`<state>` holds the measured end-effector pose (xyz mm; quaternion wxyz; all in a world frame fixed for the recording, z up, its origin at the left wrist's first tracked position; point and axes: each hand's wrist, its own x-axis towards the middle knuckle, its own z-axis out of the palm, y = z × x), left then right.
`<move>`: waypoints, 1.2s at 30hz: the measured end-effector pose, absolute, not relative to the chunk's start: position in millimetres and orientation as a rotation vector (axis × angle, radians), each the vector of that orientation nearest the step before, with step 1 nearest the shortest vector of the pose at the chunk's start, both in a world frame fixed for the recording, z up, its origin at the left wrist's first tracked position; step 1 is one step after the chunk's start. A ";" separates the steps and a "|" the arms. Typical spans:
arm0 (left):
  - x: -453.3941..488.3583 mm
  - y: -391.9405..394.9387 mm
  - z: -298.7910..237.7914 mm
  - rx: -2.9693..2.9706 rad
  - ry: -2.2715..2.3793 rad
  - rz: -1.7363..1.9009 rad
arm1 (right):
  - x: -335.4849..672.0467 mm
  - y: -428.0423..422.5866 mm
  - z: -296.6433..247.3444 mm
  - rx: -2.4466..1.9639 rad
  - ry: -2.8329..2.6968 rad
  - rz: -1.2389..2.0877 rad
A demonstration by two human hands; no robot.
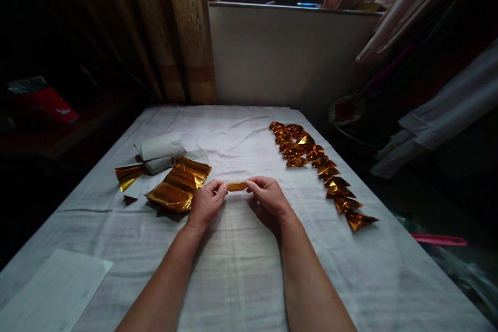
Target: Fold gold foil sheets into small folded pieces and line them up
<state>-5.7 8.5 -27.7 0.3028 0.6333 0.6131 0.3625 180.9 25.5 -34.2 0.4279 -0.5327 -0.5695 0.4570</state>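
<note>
Between my two hands stretches a narrow folded strip of gold foil paper [237, 187]. My left hand [207, 201] pinches its left end, and my right hand [269, 195] pinches the right end. Just left of my left hand lies a stack of gold foil sheets [177, 184], creased and slightly curled. Over on the right side of the table, several folded gold foil pieces [337, 187] sit in rows, crumpled-looking and pointed at the ends.
A white cloth [241, 280] covers the table. Behind the foil stack are a white paper bundle [159, 146] and a loose gold foil piece [128, 176]. A white sheet [58, 290] lies front left. Clothes [451, 98] hang on the right; a curtain [167, 31] hangs behind.
</note>
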 end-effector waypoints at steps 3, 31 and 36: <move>-2.9 7.0 -30.9 1.603 1.613 1.043 | 181.8 25.3 -32.8 -1.310 -1.382 1.194; -4.6 10.9 -35.9 1.608 1.715 1.031 | 168.4 25.0 -39.9 -1.267 -1.353 1.075; -5.8 9.5 -31.7 1.727 1.677 0.981 | 170.3 26.4 -42.5 -1.304 -1.321 1.066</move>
